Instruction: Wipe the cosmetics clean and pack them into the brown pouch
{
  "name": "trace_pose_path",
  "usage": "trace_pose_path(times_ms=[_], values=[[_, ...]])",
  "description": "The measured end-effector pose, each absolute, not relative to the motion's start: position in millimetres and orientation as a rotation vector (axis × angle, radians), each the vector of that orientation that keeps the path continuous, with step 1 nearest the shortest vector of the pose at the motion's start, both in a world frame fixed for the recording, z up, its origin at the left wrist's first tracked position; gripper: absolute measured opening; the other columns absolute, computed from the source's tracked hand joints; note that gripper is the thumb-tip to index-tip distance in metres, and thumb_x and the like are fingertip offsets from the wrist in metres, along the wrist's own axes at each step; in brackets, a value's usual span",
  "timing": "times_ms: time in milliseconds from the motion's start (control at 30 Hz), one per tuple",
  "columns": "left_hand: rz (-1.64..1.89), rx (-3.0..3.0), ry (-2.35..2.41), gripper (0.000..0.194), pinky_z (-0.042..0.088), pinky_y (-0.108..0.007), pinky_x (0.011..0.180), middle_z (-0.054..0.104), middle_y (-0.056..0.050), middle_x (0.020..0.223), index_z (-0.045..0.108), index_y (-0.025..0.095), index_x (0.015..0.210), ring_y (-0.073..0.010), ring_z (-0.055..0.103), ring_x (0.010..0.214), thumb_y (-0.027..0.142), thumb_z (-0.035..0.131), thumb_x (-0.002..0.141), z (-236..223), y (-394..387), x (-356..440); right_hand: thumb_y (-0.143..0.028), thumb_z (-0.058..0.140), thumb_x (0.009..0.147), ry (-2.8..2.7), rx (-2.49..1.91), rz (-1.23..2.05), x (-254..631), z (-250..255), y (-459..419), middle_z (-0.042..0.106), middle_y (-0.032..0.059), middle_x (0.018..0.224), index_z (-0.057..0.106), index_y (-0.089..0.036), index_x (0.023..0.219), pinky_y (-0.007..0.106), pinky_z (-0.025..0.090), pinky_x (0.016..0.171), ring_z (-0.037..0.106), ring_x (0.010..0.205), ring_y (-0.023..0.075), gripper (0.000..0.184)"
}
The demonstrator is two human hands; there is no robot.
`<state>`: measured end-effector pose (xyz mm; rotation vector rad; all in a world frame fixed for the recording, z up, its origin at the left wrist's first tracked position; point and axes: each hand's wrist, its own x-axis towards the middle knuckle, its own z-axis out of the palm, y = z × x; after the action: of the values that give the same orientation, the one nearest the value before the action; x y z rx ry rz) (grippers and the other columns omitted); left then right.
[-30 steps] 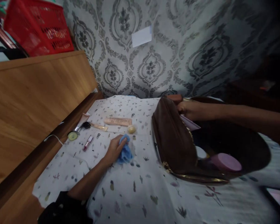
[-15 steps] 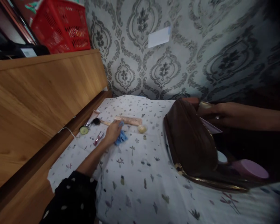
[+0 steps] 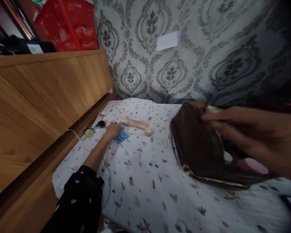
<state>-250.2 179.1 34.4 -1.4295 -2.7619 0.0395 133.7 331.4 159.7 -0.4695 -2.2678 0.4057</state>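
My left hand is closed on a crumpled blue cloth, which spills out on its right side over the patterned sheet. Just left of its fingers lies a makeup brush with a dark round head; its handle is hidden by the hand. A peach tube and a small round yellowish item lie to the right. At the far right my right hand, smeared by motion, hovers over the unzipped brown makeup bag. Whether it holds anything is not visible.
Another tube and a round green-faced item lie near the wooden ledge. A white cable crosses there. In the bag show a pink-lidded item and a white round one. A red basket stands on the wooden cabinet.
My left hand has moved left with the blue cloth, towards the brush head; the lipstick-like tube is now out of sight. My right hand has lifted nearer the camera above the bag.
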Motion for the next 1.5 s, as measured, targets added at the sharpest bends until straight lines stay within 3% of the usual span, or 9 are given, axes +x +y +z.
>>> trace_pose_path(times_ms=[67,200,367,567,667,833,1067,1333,1500], values=[[0.049,-1.461,-2.746,0.027,0.047,-0.040,0.091,0.063,-0.015,0.118,0.067,0.017,0.108,-0.0307,0.053,0.117,0.032,0.048,0.095,35.0,177.1,-250.1,-0.049,0.059,0.090,-2.330,-0.277,0.539,119.8,155.2,298.9,0.075,0.0041,0.087,0.072,-0.033,0.099,0.033,0.057,0.064,0.069,0.072,0.0192,0.023],[0.022,-1.556,-2.700,0.027,0.047,-0.034,0.090,0.063,-0.012,0.117,0.066,0.017,0.108,-0.0250,0.054,0.114,0.028,0.043,0.098,36.5,172.4,-244.2,-0.033,0.055,0.092,-2.418,-0.154,0.847,90.7,122.1,259.4,0.075,0.0063,0.087,0.072,-0.024,0.092,0.029,0.056,0.065,0.070,0.075,0.0187,0.019],[-0.019,-1.496,-2.678,0.035,0.044,-0.038,0.095,0.060,-0.014,0.125,0.063,0.017,0.117,-0.0263,0.051,0.119,0.013,0.033,0.097,42.6,150.8,-234.3,-0.027,0.052,0.091,-2.528,-0.212,1.134,63.7,73.7,228.7,0.075,0.0055,0.087,0.074,-0.021,0.096,0.027,0.052,0.060,0.068,0.072,0.0171,0.023],[-0.010,-1.375,-2.715,0.040,0.048,-0.049,0.089,0.058,-0.018,0.128,0.050,0.019,0.136,-0.0337,0.053,0.115,0.023,0.039,0.098,37.2,90.3,-208.7,-0.024,0.054,0.087,-2.461,-0.267,1.348,46.2,42.5,211.5,0.075,0.0063,0.091,0.075,-0.021,0.094,0.030,0.051,0.067,0.067,0.080,0.0202,0.022],[-0.022,-1.362,-2.702,0.040,0.047,-0.046,0.093,0.059,-0.017,0.120,0.051,0.017,0.132,-0.0316,0.054,0.114,0.014,0.040,0.094,30.6,68.7,-198.6,-0.024,0.057,0.084,-2.358,-0.311,1.490,38.9,24.0,207.7,0.074,0.0050,0.086,0.075,-0.021,0.093,0.030,0.050,0.066,0.066,0.076,0.0195,0.021],[-0.750,-1.485,-2.618,0.027,0.046,-0.043,0.096,0.060,-0.011,0.109,0.057,0.019,0.113,-0.0261,0.057,0.104,0.016,0.044,0.091,29.5,73.6,-193.4,-0.036,0.065,0.082,-2.040,-0.456,1.879,31.6,-2.5,203.0,0.066,0.0015,0.069,0.073,-0.019,0.093,0.028,0.047,0.054,0.059,0.058,0.0148,0.022],[-1.843,-1.742,-2.399,0.018,0.050,-0.030,0.077,0.057,0.000,0.085,0.052,0.020,0.099,-0.0166,0.057,0.078,0.036,0.052,0.090,30.5,135.4,-133.7,-0.056,0.076,0.071,-1.568,-0.461,2.232,35.3,3.2,205.0,0.069,0.0041,0.086,0.066,-0.018,0.099,0.029,0.053,0.062,0.069,0.074,0.0179,0.048],[-2.051,-1.717,-2.318,0.021,0.048,-0.028,0.073,0.054,0.002,0.077,0.050,0.021,0.094,-0.0144,0.055,0.071,0.042,0.053,0.090,29.4,158.8,-93.6,-0.049,0.089,0.054,-1.346,-0.572,2.287,37.8,1.5,214.2,0.068,-0.0004,0.073,0.063,-0.018,0.083,0.022,0.043,0.052,0.062,0.058,0.0119,0.050],[-2.441,-1.398,-2.137,0.024,0.050,-0.032,0.088,0.065,-0.003,0.096,0.053,0.023,0.097,-0.0182,0.063,0.098,0.044,0.057,0.086,26.9,159.5,-107.5,-0.039,0.088,0.060,-1.284,-0.622,2.354,39.8,6.0,216.3,0.065,-0.0029,0.070,0.069,-0.017,0.092,0.020,0.038,0.051,0.053,0.053,0.0064,0.043]])
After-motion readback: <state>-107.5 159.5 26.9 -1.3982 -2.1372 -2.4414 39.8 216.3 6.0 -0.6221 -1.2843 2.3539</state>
